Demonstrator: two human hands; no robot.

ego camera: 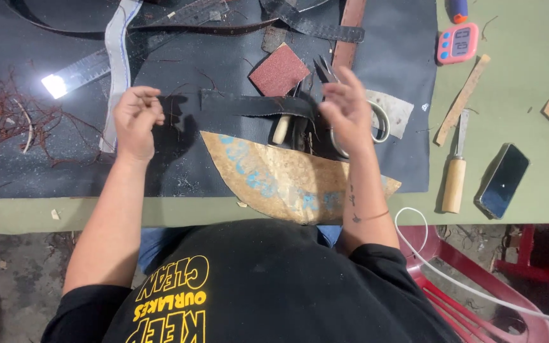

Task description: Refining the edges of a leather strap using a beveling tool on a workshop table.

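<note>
Left hand (pixel 136 117) loosely curled, empty | right hand (pixel 345 108) open above strap (pixel 255 105) | I'd pin the strap flat on the counter (pixel 516 95), clear of scissors (pixel 376 124).

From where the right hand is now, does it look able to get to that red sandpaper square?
Probably yes. The right hand hovers just beside the sandpaper, which lies flat and uncovered on the dark mat. Only the scissors lie close by, and they do not cover it.
</note>
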